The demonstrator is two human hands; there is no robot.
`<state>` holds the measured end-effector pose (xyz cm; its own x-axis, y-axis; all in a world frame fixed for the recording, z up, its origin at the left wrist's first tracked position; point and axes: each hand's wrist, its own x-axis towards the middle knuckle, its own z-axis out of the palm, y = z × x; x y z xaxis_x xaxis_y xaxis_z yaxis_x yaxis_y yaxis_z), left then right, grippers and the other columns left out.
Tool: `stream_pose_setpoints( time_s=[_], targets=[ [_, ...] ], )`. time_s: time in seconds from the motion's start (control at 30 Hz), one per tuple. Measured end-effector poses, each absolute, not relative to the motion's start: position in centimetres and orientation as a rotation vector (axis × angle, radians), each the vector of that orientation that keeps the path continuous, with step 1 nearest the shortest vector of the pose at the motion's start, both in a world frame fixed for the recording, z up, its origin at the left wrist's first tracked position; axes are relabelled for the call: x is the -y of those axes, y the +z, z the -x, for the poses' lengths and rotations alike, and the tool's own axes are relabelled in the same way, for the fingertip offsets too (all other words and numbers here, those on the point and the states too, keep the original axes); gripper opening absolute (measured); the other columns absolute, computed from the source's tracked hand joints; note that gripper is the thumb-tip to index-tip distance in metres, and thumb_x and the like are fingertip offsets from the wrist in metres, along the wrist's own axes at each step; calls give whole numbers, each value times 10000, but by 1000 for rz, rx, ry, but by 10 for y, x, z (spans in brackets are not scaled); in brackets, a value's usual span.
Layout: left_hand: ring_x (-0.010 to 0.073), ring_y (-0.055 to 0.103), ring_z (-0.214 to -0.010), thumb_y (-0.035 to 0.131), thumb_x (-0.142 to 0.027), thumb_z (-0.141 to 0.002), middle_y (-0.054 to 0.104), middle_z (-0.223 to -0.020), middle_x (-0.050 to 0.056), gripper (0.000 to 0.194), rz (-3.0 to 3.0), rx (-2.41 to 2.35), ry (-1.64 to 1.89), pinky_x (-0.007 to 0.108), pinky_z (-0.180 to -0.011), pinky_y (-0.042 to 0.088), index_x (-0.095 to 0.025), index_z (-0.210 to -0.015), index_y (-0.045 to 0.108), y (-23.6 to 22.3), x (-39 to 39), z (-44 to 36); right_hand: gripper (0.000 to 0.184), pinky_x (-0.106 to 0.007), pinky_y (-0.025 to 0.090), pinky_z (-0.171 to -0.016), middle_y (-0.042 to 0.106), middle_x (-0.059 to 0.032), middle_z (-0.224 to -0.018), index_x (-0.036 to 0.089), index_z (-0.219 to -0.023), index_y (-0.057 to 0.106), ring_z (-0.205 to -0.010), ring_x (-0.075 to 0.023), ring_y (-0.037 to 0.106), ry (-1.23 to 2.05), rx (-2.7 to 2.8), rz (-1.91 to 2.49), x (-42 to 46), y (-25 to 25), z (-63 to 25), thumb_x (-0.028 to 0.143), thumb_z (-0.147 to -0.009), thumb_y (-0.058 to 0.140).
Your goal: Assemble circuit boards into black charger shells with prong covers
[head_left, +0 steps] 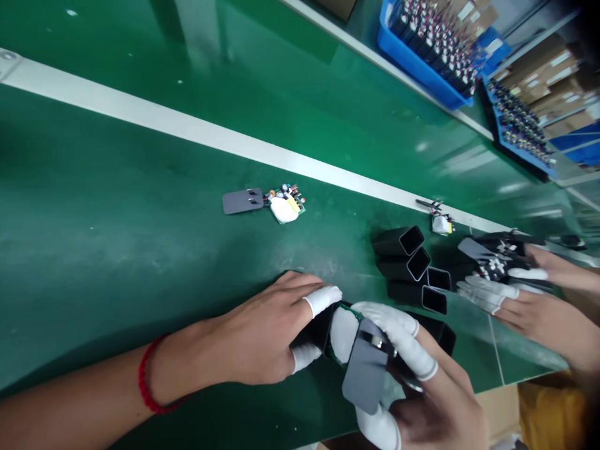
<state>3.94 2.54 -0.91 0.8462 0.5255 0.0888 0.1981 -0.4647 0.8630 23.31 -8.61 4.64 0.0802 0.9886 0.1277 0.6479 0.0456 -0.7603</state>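
My left hand [281, 331], with white finger cots on its fingertips and a red bracelet at the wrist, is closed around a black rectangular housing [323, 331]. In my right hand [431, 375], also in finger cots, is a circuit board [345, 331] with a white pad, and a grey end plate [365, 372] hangs beside it. The board's edge is at the mouth of the housing, partly inside. My fingers hide much of the housing. Farther up the green bench lies another circuit board [285, 206] wired to a grey plate [242, 201].
Several empty black housings [407, 269] are stacked right of centre. A co-worker's hands [525, 294] handle similar parts at the right. Another board [441, 223] lies by the white strip [300, 164]. Blue trays [422, 69] full of parts stand at the upper right.
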Motion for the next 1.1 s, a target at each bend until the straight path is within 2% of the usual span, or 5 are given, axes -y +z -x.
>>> stream_pose_setpoints(
  time_s=[0.27,0.47,0.7,0.9,1.1],
  targets=[
    [281,479,-1297,608,-212,-895,566,-1337,161,526,-2075,-537,422,409,-1095,408,-126,-1384,433,-12,-24,-39,414,-359,607,-893,657,-139,-1234,236,-1258,673,-1091,-306,702,674,1551,1691,84,52,-230,289,-850,711],
    [311,440,-1340,613,-217,-886,556,-1367,191,564,-2075,-523,371,464,-1121,388,-86,-1400,420,-10,-26,-40,578,-371,636,-842,675,-125,-1253,291,-1339,619,-1030,-348,726,629,1814,1647,82,49,-244,212,-778,732],
    [298,460,-1333,611,-193,-877,569,-1354,170,564,-2054,-548,409,438,-1098,415,-132,-1404,420,-10,-24,-40,482,-389,613,-878,661,-151,-1236,215,-1285,650,-1086,-330,697,570,1664,1702,87,44,-234,209,-809,724],
    [299,477,-1304,615,-198,-874,570,-1332,159,555,-2049,-552,429,432,-1094,414,-137,-1392,426,-12,-23,-40,426,-376,604,-882,640,-160,-1257,217,-1256,661,-1085,-314,700,560,1593,1755,90,44,-224,218,-831,698],
    [282,497,-1280,602,-198,-888,581,-1320,159,526,-2048,-525,430,411,-1079,430,-131,-1382,435,-10,-26,-40,550,-376,625,-830,635,-182,-1271,197,-1309,621,-1032,-337,724,540,1735,1766,89,47,-234,209,-776,755]
  ],
)
